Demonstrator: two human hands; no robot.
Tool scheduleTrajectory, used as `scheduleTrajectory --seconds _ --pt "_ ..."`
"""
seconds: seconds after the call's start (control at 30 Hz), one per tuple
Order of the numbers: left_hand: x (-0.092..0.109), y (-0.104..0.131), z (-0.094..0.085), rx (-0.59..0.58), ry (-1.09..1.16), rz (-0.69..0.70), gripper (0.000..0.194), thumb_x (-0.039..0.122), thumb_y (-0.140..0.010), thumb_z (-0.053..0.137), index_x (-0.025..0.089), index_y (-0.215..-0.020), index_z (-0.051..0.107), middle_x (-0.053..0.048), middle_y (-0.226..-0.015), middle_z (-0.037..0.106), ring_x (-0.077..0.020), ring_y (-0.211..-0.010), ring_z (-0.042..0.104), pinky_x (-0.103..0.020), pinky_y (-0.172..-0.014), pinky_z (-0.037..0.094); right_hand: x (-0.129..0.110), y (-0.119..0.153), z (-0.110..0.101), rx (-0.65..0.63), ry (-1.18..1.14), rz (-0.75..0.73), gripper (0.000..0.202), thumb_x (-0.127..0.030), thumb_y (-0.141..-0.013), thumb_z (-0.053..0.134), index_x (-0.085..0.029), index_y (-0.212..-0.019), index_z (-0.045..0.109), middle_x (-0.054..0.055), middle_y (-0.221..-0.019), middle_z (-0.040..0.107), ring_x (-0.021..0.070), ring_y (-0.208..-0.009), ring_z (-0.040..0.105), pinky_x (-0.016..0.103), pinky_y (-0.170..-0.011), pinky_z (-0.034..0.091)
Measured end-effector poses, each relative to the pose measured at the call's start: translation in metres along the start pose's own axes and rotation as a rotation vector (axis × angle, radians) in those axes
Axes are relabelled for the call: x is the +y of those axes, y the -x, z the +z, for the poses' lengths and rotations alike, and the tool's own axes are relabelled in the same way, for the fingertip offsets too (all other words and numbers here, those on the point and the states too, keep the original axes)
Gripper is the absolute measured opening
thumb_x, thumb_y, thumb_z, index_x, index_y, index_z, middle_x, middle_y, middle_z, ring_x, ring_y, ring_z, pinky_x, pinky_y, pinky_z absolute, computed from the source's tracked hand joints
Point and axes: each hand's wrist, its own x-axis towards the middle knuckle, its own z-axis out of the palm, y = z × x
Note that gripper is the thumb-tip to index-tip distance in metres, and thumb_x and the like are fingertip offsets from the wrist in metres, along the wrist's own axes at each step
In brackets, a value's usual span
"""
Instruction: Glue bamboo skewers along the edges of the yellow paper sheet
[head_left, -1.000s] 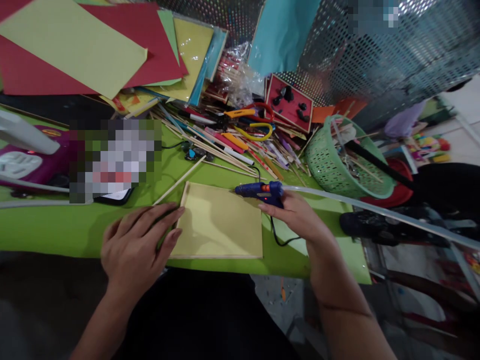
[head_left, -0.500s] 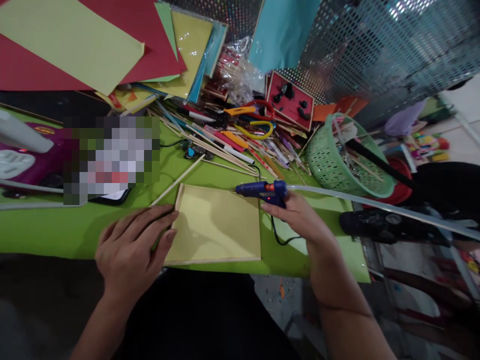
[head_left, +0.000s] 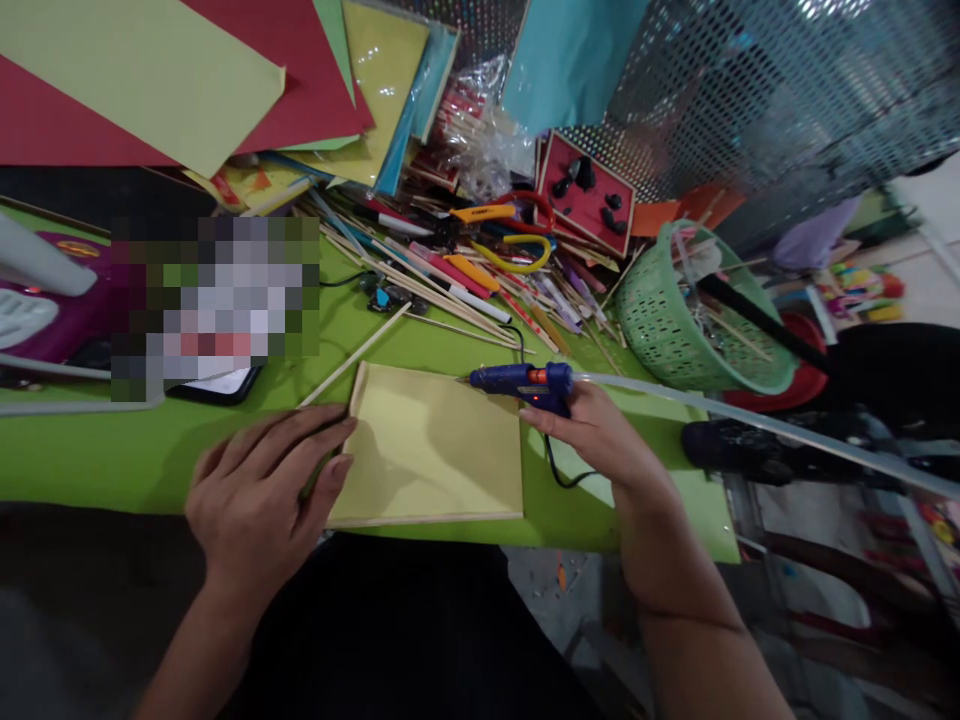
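Note:
My right hand (head_left: 589,425) is wrapped round a blue glue gun (head_left: 521,382) with a long clear glue stick (head_left: 675,392) running out of its back. The gun's nozzle points left, at the far edge of a pale yellow board (head_left: 442,450). Thin wooden strips line the board's left and near edges. My left hand (head_left: 266,490) lies with fingers stretched out against the board's left edge, holding nothing I can see. Beyond its fingertips a loose wooden stick (head_left: 352,358) rests on the green table (head_left: 90,460).
Behind the board lie a heap of sticks and pens (head_left: 450,285), yellow-handled scissors (head_left: 517,255) and a red tray (head_left: 589,195). A green basket (head_left: 675,320) stands right. A phone (head_left: 225,388), partly blurred, lies left, near a purple device (head_left: 56,300).
The glue gun's nozzle has shifted slightly left along the board's far edge. My left hand stays at the left edge. The camera view has moved a little.

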Motion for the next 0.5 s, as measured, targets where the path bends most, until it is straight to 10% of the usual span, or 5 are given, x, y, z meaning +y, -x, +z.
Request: scheduleTrajectory --seconds 0.5 --pt "0.0011 -0.0017 -0.0010 0.015 0.008 0.030 0.023 0.030 -0.098 0.062 0.028 -0.117 0.075 -0.003 -0.116 0.081 -0.0278 -0.101 0.073 -0.042 -0.081 0.045 -0.0031 0.0005 -0.0007 -0.001 0.007 0.009 0.037 -0.056 -0.092 0.070 -0.024 -0.107 0.079 0.006 -0.099 0.079 0.0301 -0.090 0.071 0.043 -0.084 0.054"
